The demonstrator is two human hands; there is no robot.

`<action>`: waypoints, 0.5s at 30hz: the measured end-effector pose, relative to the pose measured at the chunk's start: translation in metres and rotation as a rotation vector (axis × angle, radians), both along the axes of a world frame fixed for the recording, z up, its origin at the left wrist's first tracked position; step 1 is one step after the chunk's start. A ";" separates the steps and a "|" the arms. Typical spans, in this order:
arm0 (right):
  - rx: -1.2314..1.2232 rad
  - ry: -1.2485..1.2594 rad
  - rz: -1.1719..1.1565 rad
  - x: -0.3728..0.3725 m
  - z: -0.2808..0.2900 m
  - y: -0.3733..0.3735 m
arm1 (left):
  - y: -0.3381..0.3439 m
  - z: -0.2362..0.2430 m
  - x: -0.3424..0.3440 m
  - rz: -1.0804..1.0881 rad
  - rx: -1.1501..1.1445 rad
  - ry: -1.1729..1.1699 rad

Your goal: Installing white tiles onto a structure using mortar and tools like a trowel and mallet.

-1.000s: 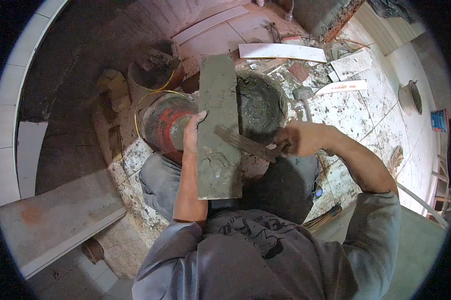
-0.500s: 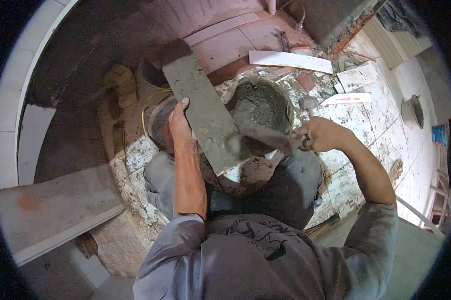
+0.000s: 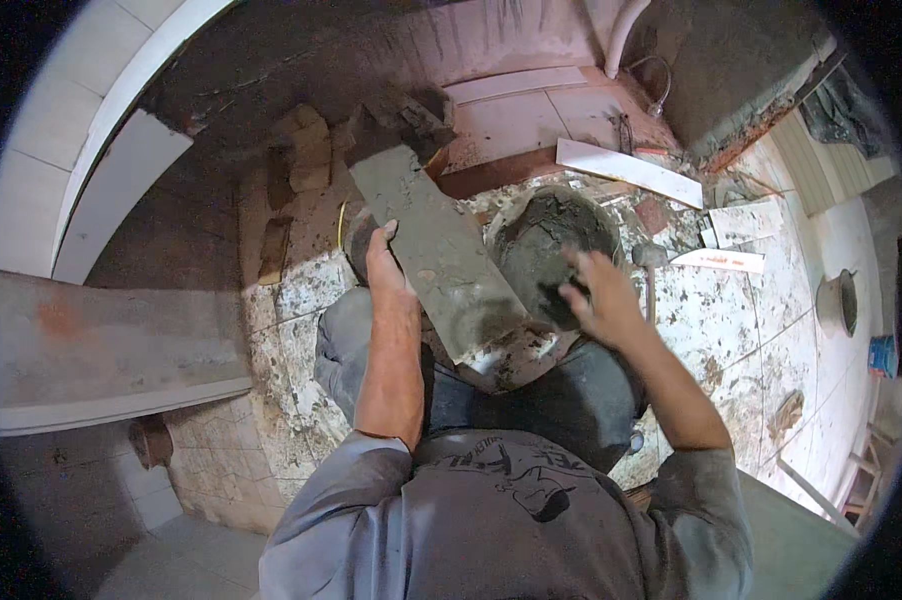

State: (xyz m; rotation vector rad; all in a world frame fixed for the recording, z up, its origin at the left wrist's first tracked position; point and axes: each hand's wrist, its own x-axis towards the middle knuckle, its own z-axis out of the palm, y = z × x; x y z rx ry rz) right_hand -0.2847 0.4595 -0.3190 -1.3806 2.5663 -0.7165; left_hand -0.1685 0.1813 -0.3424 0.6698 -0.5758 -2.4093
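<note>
Strip (image 3: 433, 262) mid-frame is needing level support under its mortar (image 3: 396, 178); left fingers (image 3: 383, 240) are clamping it, right fingers (image 3: 601, 275) are hanging apart.

Board mortar (image 3: 441, 250) gry, bucket mix (image 3: 543, 245) dk gry, shirt print (image 3: 548, 502) blk.

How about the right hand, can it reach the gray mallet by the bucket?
Probably yes: the right hand is over the bucket, close beside the gray mallet, and nothing tall seems to stand between hand and mallet.
</note>
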 end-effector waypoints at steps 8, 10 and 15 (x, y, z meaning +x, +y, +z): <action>-0.419 0.099 0.181 0.053 0.056 -0.028 | -0.016 0.008 0.002 0.072 0.059 0.040; -0.320 0.089 0.081 0.050 0.059 -0.033 | -0.020 0.010 0.008 0.090 0.059 0.072; -0.264 -0.143 0.161 0.047 0.060 -0.050 | -0.026 0.012 0.018 0.086 0.103 0.072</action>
